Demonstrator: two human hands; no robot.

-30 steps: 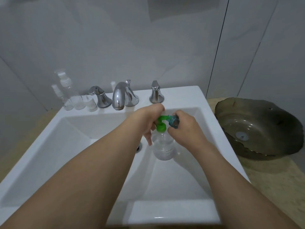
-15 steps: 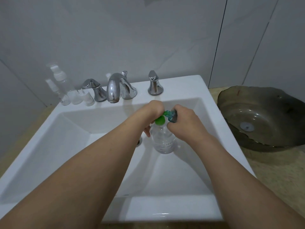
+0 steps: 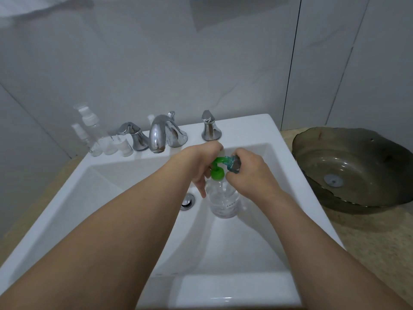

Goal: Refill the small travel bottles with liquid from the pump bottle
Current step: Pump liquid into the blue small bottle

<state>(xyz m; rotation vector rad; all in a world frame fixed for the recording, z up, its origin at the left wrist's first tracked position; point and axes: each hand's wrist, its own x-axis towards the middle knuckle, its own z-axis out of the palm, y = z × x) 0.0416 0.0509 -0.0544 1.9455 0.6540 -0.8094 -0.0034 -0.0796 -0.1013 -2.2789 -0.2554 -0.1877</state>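
mid-fill: left hand [image 3: 202, 162] presses the green pump head of the clear pump bottle [image 3: 223, 198] standing under both hands in the sink [image 3: 279, 166]. right hand [image 3: 250, 173] grips a small teal travel bottle [image 3: 233, 165] tilted, mouth at the nozzle. fill level hidden. other clear small bottles [image 3: 105, 139] far left of the left hand look untouched.

left hand [image 3: 202, 164]: on green pump head [image 3: 218, 170] of clear pump bottle [image 3: 223, 198]
right hand [image 3: 250, 173]: gripping small teal bottle [image 3: 233, 164] at nozzle
location: over white sink [image 3: 223, 289]
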